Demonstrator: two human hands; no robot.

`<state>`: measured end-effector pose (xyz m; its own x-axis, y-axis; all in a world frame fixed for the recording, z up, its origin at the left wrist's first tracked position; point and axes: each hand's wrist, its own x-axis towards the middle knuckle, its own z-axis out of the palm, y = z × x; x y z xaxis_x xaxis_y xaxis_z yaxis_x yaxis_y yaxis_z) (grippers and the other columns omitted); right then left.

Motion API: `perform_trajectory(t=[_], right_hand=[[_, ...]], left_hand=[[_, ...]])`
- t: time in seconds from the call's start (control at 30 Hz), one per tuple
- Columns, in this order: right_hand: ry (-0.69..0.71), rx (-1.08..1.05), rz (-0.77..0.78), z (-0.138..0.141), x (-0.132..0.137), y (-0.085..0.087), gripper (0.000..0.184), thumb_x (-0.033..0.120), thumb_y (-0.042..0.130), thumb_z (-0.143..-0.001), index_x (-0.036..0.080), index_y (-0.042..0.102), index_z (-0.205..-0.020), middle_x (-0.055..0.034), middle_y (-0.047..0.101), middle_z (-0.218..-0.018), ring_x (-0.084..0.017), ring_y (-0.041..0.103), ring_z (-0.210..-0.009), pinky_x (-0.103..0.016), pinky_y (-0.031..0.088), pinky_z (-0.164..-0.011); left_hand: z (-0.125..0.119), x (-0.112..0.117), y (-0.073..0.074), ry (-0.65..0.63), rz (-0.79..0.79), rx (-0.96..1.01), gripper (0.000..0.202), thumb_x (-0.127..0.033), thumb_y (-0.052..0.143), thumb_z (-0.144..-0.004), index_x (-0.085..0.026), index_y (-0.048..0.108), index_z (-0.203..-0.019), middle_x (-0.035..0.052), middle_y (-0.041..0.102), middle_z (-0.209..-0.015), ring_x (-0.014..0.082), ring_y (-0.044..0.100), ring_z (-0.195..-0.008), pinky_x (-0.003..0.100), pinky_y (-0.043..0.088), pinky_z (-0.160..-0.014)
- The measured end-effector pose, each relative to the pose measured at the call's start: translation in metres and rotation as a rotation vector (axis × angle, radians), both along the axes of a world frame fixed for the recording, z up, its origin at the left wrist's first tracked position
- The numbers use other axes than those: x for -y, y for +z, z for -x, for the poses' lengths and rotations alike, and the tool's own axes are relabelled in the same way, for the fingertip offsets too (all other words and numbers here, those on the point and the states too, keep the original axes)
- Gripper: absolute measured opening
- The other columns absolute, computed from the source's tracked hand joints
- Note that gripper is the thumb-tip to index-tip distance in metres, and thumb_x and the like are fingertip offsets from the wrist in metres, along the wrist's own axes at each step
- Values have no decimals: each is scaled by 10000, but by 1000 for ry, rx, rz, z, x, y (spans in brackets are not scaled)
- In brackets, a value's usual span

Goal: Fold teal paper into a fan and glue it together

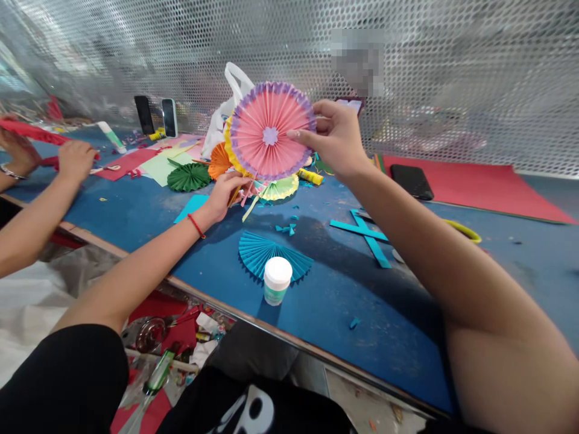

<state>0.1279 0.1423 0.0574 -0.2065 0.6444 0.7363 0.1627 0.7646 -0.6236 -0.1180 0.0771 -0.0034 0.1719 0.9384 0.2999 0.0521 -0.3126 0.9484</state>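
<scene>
The right hand pinches the right rim of the fan with thumb and fingers. The left hand is curled at the fan's bottom, and it looks like it grips the sticks there. The round pink fan is held up in the air, over the far middle of the table. It faces the person.

I think the fan is being opened all the way and checked. A next move would need a soft grip, so the folds do not get squashed, and the bottom must be held still.

A jar stands near the close edge, on a blue half fan. Another person's hand is at the left edge.
</scene>
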Motion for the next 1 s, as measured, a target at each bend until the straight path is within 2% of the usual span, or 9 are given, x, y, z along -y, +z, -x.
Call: perform_trajectory(t=[0.17, 0.27, 0.37, 0.6, 0.8, 1.0], right_hand=[[48, 3, 46, 0, -6, -5, 412, 545, 892, -768, 276, 644, -957, -38, 771, -923, -280, 766, -929, -482, 670, -796], [27, -10, 35, 0, -8, -9, 415, 568, 876, -779, 272, 641, -951, -29, 768, -889, -271, 768, -910, -454, 669, -772], [12, -33, 46, 3, -7, -12, 395, 556, 864, -797, 275, 650, -974, -19, 765, -865, -263, 769, -915, -430, 668, -770], [-61, -56, 231, 9, 11, -8, 399, 509, 886, -772, 272, 663, -1004, -44, 766, -921, -275, 764, -945, -418, 662, -756], [-34, -85, 233, 6, 7, -8, 518, 582, 922, -691, 271, 660, -1011, -23, 756, -900, -270, 755, -917, -409, 647, -722], [-37, -94, 203, 4, 3, -9, 537, 601, 919, -668, 282, 640, -998, -22, 745, -928, -264, 738, -923, -412, 633, -728]], left_hand=[[0, 3, 2, -25, -34, -37, 329, -465, 731, -761, -169, 611, -679, 47, 647, -681, 101, 507, -508, 221, 322, -424], [-1, 4, 1, -6, -65, -77, 395, -438, 873, -666, -169, 583, -663, 14, 620, -646, 71, 440, -481, 215, 296, -433], [-3, 5, 1, -1, -58, -89, 411, -453, 903, -634, -161, 617, -677, 17, 647, -655, 76, 451, -500, 208, 319, -450], [-5, 9, 2, 29, -29, -126, 480, -600, 857, -719, -150, 700, -774, 77, 734, -746, 140, 640, -651, 191, 373, -488], [-7, 8, 2, -9, 43, -60, 533, -664, 810, -806, -159, 650, -747, 67, 738, -712, 143, 710, -674, 224, 568, -690], [-3, 0, -2, 9, 114, 61, 549, -691, 697, -902, -166, 659, -748, 70, 725, -688, 161, 711, -651, 241, 583, -650]])
